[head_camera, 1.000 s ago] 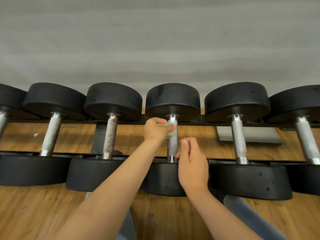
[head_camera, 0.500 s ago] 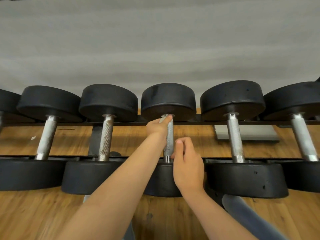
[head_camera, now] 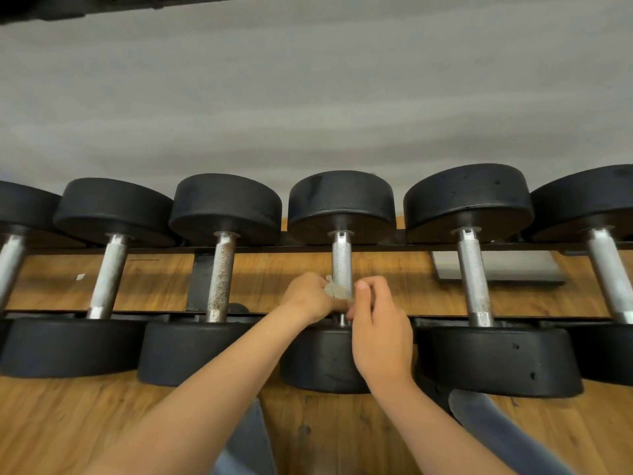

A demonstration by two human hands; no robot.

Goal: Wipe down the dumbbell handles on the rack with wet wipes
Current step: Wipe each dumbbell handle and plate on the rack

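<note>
Rack (head_camera: 161, 251) row, left to right: plain handle (head_camera: 108, 275) and rusty handle (head_camera: 222, 275) have no hand on them, and I can't judge from here whether they're wiped. Step in hand is the centre handle (head_camera: 342, 264). The left hand (head_camera: 306, 296) is curled round a small crumpled grey wipe (head_camera: 334, 291) and presses it to the left side of the bar, low down by the front weight (head_camera: 318, 358); the knurled stretch above is bare. The right hand (head_camera: 380, 323) sits just right of the same bar at its near end, fingers curled, thumb up beside the wipe. I can't tell if it pinches the wipe, the bar or nothing. Next handle (head_camera: 474, 275) and last handle (head_camera: 609, 275) are well apart from both hands. My read: mid-wipe on the centre bar, right side of the row not yet started. The next move calls for wrapping the wipe right round the bar, running it the full length incl. the underside, then shifting right. The wipe looks small and greyed, so probably swap it soon
</note>
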